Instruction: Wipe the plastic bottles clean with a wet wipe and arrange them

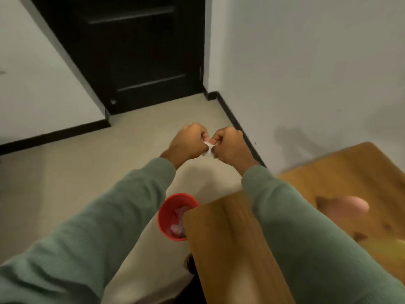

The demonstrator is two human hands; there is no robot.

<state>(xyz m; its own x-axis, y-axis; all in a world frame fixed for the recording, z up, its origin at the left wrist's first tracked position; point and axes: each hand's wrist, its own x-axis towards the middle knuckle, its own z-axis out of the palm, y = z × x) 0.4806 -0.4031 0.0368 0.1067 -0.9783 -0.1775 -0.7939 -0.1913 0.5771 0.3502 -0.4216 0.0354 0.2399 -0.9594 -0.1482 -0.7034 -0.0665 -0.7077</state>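
Roughly mid-task, hard to pin down. White wall (306,62) fills the right of the frame, black panelled door (135,51) sits upper centre-left, beige floor (65,172) below it. Brown wooden table (219,249) fills the lower right. On it, right edge of frame, a blurred pale pink shape (350,204) that may be a plastic bottle; too smeared to say. No bottle is clearly visible, so wiped and arranged counts can't be read.

Grey-green knit sleeves (109,216) reach up from the bottom to frame centre. Round red plastic bin (166,216) stands on the floor just beside the table's left corner, lower centre, with crumpled pale pieces inside, probably used wipes, so some wiping looks done.

Left hand (188,141) and right hand (230,145) are at centre frame, knuckles close together, fingers curled in, both pinching a small white wet wipe (208,149) between them, above the bin in frame. Probably pulling it open, or balling it to bin; can't tell.
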